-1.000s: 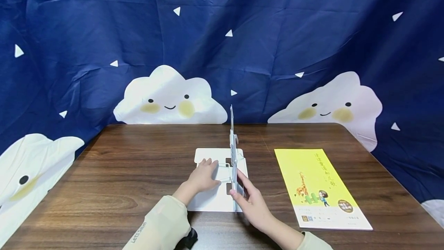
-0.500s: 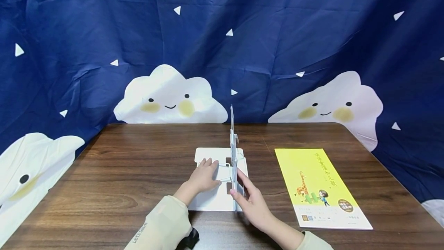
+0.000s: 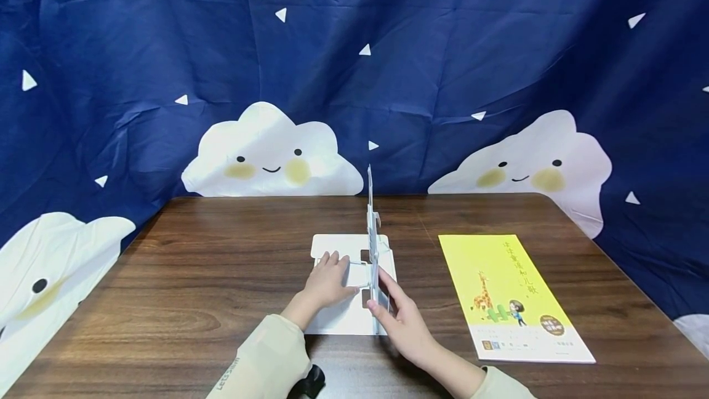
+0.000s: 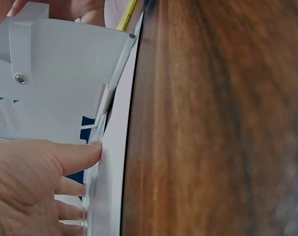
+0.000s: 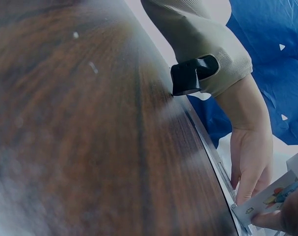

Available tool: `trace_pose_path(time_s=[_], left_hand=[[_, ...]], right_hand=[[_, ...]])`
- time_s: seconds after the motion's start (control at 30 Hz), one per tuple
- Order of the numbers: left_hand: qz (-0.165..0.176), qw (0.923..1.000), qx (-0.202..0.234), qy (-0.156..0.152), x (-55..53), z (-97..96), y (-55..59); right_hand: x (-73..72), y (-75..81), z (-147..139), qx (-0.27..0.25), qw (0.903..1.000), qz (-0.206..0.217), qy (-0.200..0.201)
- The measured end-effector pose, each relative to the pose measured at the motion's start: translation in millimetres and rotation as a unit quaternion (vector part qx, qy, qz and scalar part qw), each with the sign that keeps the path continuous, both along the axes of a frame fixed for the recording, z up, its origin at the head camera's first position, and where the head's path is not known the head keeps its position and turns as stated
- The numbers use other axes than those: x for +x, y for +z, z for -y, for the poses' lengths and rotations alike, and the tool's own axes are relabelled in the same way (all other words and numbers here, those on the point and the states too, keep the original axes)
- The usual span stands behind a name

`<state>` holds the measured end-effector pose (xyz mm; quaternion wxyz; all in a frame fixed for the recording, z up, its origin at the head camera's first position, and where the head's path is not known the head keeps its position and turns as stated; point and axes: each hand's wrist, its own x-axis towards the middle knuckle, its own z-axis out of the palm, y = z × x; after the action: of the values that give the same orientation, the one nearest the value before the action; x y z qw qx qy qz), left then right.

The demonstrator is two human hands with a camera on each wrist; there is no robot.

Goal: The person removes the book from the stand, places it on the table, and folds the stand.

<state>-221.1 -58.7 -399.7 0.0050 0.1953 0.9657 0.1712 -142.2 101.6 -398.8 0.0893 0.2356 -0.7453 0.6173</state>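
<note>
A white metal book stand has its base plate (image 3: pixel 346 322) flat on the table and its thin panel (image 3: pixel 372 239) upright, edge-on in the head view. My left hand (image 3: pixel 328 281) rests on the base left of the panel, fingers extended. In the left wrist view its thumb (image 4: pixel 80 156) reaches the base beside the wire support (image 4: pixel 105 101), which meets the panel low down. My right hand (image 3: pixel 408 328) pinches the panel's near lower edge, thumb on the left face, its other fingers behind on the right. A coloured print shows on the panel (image 5: pixel 271 200) in the right wrist view.
A yellow book (image 3: pixel 493 276) with a giraffe and child on its cover lies flat to the right of the stand. The brown wooden table (image 3: pixel 183 288) ends at a blue curtain (image 3: pixel 310 60) with clouds. A black band (image 5: pixel 193 76) sits on the left sleeve.
My left forearm and thumb have shifted slightly to the right, the thumb closer to the panel. The right hand and the stand keep their places; the head view has tilted a little.
</note>
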Motion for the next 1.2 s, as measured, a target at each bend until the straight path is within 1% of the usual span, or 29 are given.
trace_pose_path(time_s=[0.27,0.5,0.63,0.77,0.9,1.0,1.2], left_hand=[[0.005,0.9999,0.007,0.006,1.6,-2.3,2.6],[0.007,0.9999,0.01,0.01,2.0,-2.4,2.5],[0.012,0.9998,0.014,0.011,3.0,-2.5,3.1],[0.012,0.9998,0.014,0.012,2.8,-2.7,2.6],[0.01,0.9997,0.019,0.012,1.4,-2.4,2.0],[0.013,0.9992,0.035,0.011,0.1,-1.2,1.5],[0.013,0.9961,0.088,0.002,-2.9,2.6,3.4]], right_hand=[[0.3,1.7,0.2,-0.001,1.0,0.009,0.002],[-0.2,0.5,0.7,0.011,0.9999,0.003,-0.008],[-0.5,-0.8,0.3,0.016,0.9998,0.01,-0.011],[-0.6,-1.4,-0.2,0.022,0.9995,0.018,-0.013],[-0.8,-0.9,-0.4,0.027,0.9995,0.011,-0.013],[-0.7,-0.8,-0.2,0.028,0.9995,0.008,-0.011],[-1.1,-0.7,1.3,0.007,0.9993,0.037,-0.001]])
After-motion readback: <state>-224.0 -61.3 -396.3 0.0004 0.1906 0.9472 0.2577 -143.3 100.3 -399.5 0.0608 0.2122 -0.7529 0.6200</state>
